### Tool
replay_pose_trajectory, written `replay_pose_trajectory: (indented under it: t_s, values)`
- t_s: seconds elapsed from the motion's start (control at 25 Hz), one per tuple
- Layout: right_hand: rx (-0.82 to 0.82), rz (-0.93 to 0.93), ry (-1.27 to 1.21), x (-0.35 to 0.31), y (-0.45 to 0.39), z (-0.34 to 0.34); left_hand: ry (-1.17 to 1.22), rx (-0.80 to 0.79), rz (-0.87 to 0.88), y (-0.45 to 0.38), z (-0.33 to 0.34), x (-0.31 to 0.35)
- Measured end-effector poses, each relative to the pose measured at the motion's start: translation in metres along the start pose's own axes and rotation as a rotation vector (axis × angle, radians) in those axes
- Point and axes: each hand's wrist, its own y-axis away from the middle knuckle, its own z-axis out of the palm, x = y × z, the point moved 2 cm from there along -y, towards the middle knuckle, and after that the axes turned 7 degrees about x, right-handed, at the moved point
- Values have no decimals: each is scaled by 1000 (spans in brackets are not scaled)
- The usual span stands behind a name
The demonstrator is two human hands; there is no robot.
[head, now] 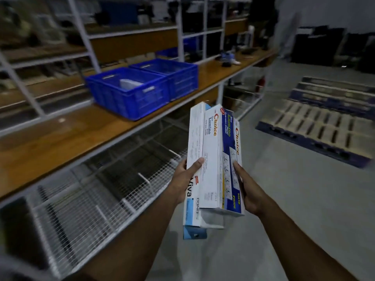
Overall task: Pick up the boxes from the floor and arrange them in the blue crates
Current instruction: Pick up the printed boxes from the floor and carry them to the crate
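I hold a stack of long white and blue boxes (212, 151) in front of me, above the floor. My left hand (185, 179) grips the stack's left side with the thumb across a white box. My right hand (246, 189) holds the stack's right edge. Two blue crates stand side by side on the wooden shelf to the upper left, beyond the stack. The near crate (129, 98) has a white box (129, 84) lying inside. What the far crate (178, 76) contains is hidden by its walls.
The wooden shelf (60, 136) runs from lower left to upper right on a white metal rack. Wire mesh baskets (105, 189) sit below it. A pallet (316, 126) lies on the grey floor at right. Small items (229, 58) rest further along the shelf.
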Motion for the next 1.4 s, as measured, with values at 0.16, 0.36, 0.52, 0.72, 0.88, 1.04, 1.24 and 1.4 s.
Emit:
replay_pose_trajectory:
  t_s: [0.16, 0.36, 0.52, 0.72, 0.88, 1.04, 1.24, 1.4]
  values:
    - [-157, 69, 76, -25, -84, 70, 53, 208, 108, -44, -53, 43]
    - [-342, 102, 103, -77, -191, 124, 87, 374, 198, -119, -72, 103]
    - [-429, 87, 188, -139, -270, 168, 118, 474, 252, -180, -75, 157]
    - [-522, 52, 228, -182, -350, 225, 143, 476, 287, -241, -95, 208]
    - [-545, 6, 263, -210, -412, 270, 143, 457, 352, -296, -117, 251]
    - [-569, -15, 293, -236, -480, 327, 235, 533, 367, -359, -155, 294]
    - [-589, -29, 443, -261, -558, 402, 301, 555, 334, -424, -194, 356]
    - [-613, -26, 490, -271, -598, 448, 163, 668, 226, -464, -223, 395]
